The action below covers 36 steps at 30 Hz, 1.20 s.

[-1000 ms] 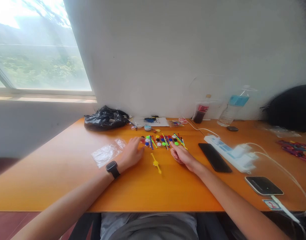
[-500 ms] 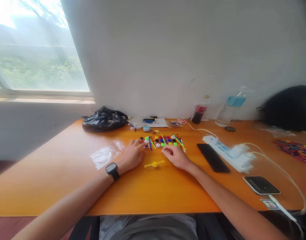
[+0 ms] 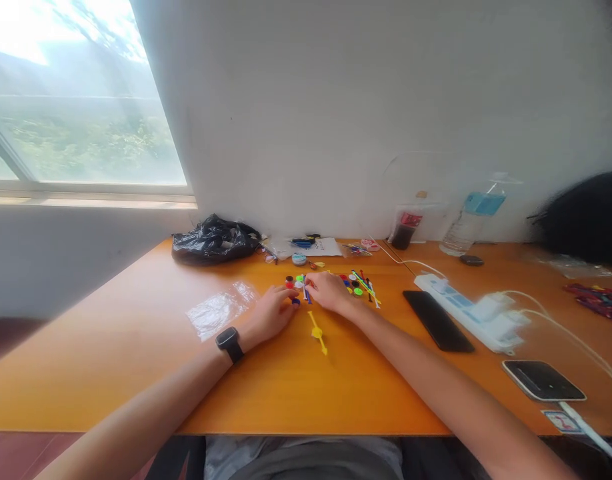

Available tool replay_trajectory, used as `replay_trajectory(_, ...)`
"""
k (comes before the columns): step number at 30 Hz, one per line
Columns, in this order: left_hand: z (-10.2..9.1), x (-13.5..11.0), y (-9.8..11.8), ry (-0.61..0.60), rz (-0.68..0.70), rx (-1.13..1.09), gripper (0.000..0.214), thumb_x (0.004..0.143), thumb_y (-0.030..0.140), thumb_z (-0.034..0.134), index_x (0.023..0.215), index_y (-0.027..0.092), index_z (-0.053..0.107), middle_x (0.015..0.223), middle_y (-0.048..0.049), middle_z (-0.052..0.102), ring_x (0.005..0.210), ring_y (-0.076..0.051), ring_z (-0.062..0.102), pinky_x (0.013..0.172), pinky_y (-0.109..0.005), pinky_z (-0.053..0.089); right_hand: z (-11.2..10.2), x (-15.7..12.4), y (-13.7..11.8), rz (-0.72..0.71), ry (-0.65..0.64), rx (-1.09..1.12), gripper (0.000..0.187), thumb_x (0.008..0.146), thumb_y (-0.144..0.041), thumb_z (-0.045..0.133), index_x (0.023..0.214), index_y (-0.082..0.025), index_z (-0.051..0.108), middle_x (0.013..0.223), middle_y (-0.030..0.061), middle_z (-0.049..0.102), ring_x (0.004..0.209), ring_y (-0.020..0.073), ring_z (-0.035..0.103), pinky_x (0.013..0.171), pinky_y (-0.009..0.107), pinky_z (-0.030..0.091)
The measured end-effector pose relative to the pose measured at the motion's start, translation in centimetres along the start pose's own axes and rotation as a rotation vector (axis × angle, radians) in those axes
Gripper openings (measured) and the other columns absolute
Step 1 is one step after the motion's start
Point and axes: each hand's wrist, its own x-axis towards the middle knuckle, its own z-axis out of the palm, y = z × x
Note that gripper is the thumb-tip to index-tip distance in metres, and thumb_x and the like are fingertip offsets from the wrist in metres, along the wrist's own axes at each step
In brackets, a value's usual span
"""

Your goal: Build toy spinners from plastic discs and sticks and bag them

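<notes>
A cluster of small coloured discs and thin sticks (image 3: pixel 353 283) lies on the orange table (image 3: pixel 111 347). My left hand (image 3: pixel 273 311), with a black watch on the wrist, rests at the cluster's left end, fingers curled on the pieces there. My right hand (image 3: pixel 329 292) covers the middle of the cluster, fingers pinched on a small stick. A yellow stick with a disc on it (image 3: pixel 317 332) lies just in front of both hands.
A black plastic bag (image 3: pixel 215 239) and clear plastic sheet (image 3: pixel 221 308) lie to the left. Right of the hands are a black phone (image 3: pixel 439 320), a white power strip (image 3: pixel 473 312) with cables, a second phone (image 3: pixel 543 380), bottles (image 3: pixel 469 220) by the wall and a dark bag (image 3: pixel 589 217).
My right hand has moved left from the cluster's right end onto its middle, close to my left hand. The yellow stick turned crosswise and back to pointing toward me.
</notes>
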Motion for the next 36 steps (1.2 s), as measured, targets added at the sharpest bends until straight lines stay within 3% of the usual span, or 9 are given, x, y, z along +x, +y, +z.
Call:
replay_trajectory(6, -0.4, 0.1, 0.7, -0.021, -0.030, -0.058, 0.015, 0.093, 0.020, 0.061, 0.104, 0.021, 0.072, 0.108, -0.0102, 0.072, 0.099, -0.024, 0.067, 0.091, -0.036, 0.052, 1.1, 0.2, 0.6, 0.022, 0.002, -0.004, 0.020, 0.098, -0.028, 0.057, 0.100, -0.025, 0.077, 0.094, 0.0043, 0.080, 0.091, 0.0238, 0.072, 0.069, 0.027, 0.037)
replay_trajectory(16, -1.2, -0.3, 2.2, -0.068, -0.121, -0.159, 0.012, 0.088, 0.017, 0.063, 0.097, 0.019, 0.070, 0.095, -0.0041, 0.074, 0.077, -0.017, 0.064, 0.073, -0.027, 0.049, 1.2, 0.6, 0.4, 0.034, 0.017, 0.005, 0.016, 0.094, -0.027, 0.060, 0.098, -0.023, 0.075, 0.091, 0.0054, 0.078, 0.087, 0.0226, 0.070, 0.068, 0.027, 0.036)
replay_trajectory(22, -1.0, -0.4, 2.5, 0.044, -0.110, -0.265, 0.016, 0.088, 0.018, 0.063, 0.099, 0.020, 0.074, 0.101, -0.0040, 0.076, 0.078, -0.016, 0.061, 0.072, -0.026, 0.046, 0.2, -0.3, 0.8, 0.035, 0.102, 0.051, 0.012, 0.095, -0.026, 0.057, 0.096, -0.022, 0.068, 0.084, 0.0034, 0.073, 0.073, 0.0184, 0.063, 0.060, 0.028, 0.029)
replay_trajectory(25, -1.0, -0.6, 2.6, 0.086, -0.107, -0.320, 0.014, 0.092, 0.027, 0.066, 0.101, 0.021, 0.075, 0.100, -0.0038, 0.076, 0.079, -0.016, 0.060, 0.072, -0.027, 0.046, -0.8, -1.5, 1.5, -0.045, 0.212, 0.212, 0.009, 0.094, -0.026, 0.058, 0.090, -0.021, 0.065, 0.084, 0.0015, 0.069, 0.071, 0.0158, 0.060, 0.063, 0.027, 0.033)
replay_trajectory(29, -0.7, -0.7, 2.5, 0.142, -0.125, -0.392, 0.018, 0.093, 0.035, 0.069, 0.105, 0.022, 0.074, 0.099, -0.0042, 0.075, 0.080, -0.016, 0.060, 0.072, -0.027, 0.046, -1.7, -3.6, 2.5, -0.211, 0.291, 0.484, 0.009, 0.093, -0.024, 0.060, 0.086, -0.020, 0.063, 0.098, 0.0041, 0.065, 0.075, 0.0144, 0.057, 0.070, 0.027, 0.043)
replay_trajectory(33, -0.4, -0.8, 2.6, 0.166, -0.136, -0.467, 0.024, 0.093, 0.040, 0.071, 0.107, 0.021, 0.073, 0.098, -0.0053, 0.074, 0.081, -0.016, 0.059, 0.073, -0.028, 0.046, -1.7, -6.0, 3.3, -0.176, 0.220, 0.741, 0.014, 0.095, -0.032, 0.063, 0.088, -0.020, 0.060, 0.123, 0.0069, 0.064, 0.064, 0.0097, 0.051, 0.063, 0.028, 0.045)
replay_trajectory(36, -0.3, -0.8, 3.1, 0.165, -0.140, -0.507, 0.024, 0.093, 0.040, 0.072, 0.106, 0.020, 0.073, 0.096, -0.0055, 0.073, 0.081, -0.016, 0.059, 0.075, -0.029, 0.047, -1.5, -7.4, 3.5, -0.131, 0.095, 0.968, 0.020, 0.099, -0.038, 0.061, 0.091, -0.021, 0.057, 0.129, 0.0075, 0.065, 0.069, 0.0107, 0.058, 0.069, 0.029, 0.051)
